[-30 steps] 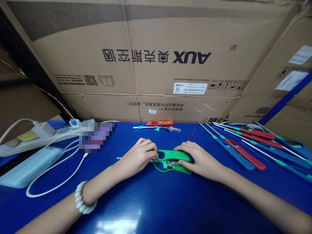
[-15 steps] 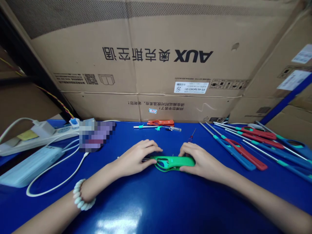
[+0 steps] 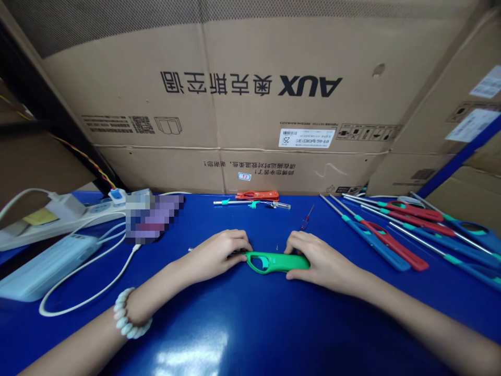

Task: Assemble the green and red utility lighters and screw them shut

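Note:
A green long-nosed gas lighter (image 3: pixel 289 261) with a teal trigger lies crosswise over the blue table. Closed on its left end, at the base of the metal tube, is my left hand (image 3: pixel 223 249); the fingers hide most of that tube. My right hand (image 3: pixel 315 256) grips the handle's right end between thumb and fingers. Just behind the lighter a tiny thin metal piece (image 3: pixel 277 247) rests on the table. A small screwdriver (image 3: pixel 307 219) with a dark purple handle lies beyond my right hand.
Opened orange lighter shells (image 3: pixel 258 195) and a metal tube with loose parts (image 3: pixel 235 202) lie by the cardboard (image 3: pixel 250 104). Several red and blue lighters (image 3: pixel 387 240) are spread at right. A power strip (image 3: pixel 97 211), light-blue power bank (image 3: pixel 50 266) and white cable (image 3: pixel 90 308) occupy the left.
The green shell halves, slightly apart before, now look closed together. My left fingers have come down and closed on the lighter's left end.

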Demonstrator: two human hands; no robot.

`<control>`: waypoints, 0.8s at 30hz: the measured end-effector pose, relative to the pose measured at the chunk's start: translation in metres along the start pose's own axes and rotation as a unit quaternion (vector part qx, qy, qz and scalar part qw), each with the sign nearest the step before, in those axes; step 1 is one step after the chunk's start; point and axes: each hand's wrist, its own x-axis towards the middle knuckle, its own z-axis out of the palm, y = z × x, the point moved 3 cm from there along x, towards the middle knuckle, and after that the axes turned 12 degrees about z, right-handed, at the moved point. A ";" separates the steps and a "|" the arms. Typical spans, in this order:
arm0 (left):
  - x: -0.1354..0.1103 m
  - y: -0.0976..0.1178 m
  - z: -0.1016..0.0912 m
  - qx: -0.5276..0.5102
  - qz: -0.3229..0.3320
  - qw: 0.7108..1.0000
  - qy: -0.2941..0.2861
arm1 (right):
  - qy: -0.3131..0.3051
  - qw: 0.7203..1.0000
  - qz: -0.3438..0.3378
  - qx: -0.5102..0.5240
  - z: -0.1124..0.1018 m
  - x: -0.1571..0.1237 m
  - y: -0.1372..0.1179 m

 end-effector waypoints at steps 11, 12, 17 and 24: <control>-0.002 -0.005 0.001 -0.028 0.001 1.000 0.002 | -0.008 1.000 -0.007 -0.013 0.005 0.000 0.002; -0.002 -0.005 0.001 -0.027 0.001 1.000 0.002 | -0.007 1.000 -0.008 -0.015 0.005 0.000 0.002; -0.002 -0.005 0.002 -0.011 0.000 1.000 0.000 | -0.004 1.000 -0.012 -0.017 0.006 0.000 0.001; -0.001 -0.004 0.005 0.060 0.000 0.998 -0.020 | -0.046 0.999 0.000 0.004 0.003 -0.001 0.000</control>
